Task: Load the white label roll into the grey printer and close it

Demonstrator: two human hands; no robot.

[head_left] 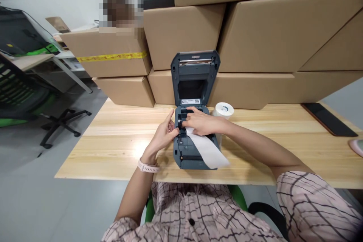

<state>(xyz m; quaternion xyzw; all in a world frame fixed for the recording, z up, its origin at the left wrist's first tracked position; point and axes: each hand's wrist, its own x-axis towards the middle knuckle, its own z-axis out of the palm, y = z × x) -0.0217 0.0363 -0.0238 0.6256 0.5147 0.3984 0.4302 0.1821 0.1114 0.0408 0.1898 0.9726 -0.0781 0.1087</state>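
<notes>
A dark grey label printer (185, 161) stands on the table with its lid (195, 79) raised. My left hand (164, 134) grips the printer's left side, thumb at the rim, index finger pointing up along the edge and the other fingers curled. Inside the open bay, my right hand (200, 121) reaches in from the right, fingers bent over the label paper roll, which it mostly hides. A loose white strip of label paper (208, 151) trails from under that hand past the printer's front right corner. Close behind the right wrist, a white roll (224, 109) stands upright.
Cardboard boxes (255, 38) are stacked along the table's back edge. A dark flat case (329, 119) lies on the wooden table (113, 147) at right, near a partly visible pinkish object (356, 146). Left are an office chair (22, 98) and a monitor (21, 32). A blurred person sits behind the boxes.
</notes>
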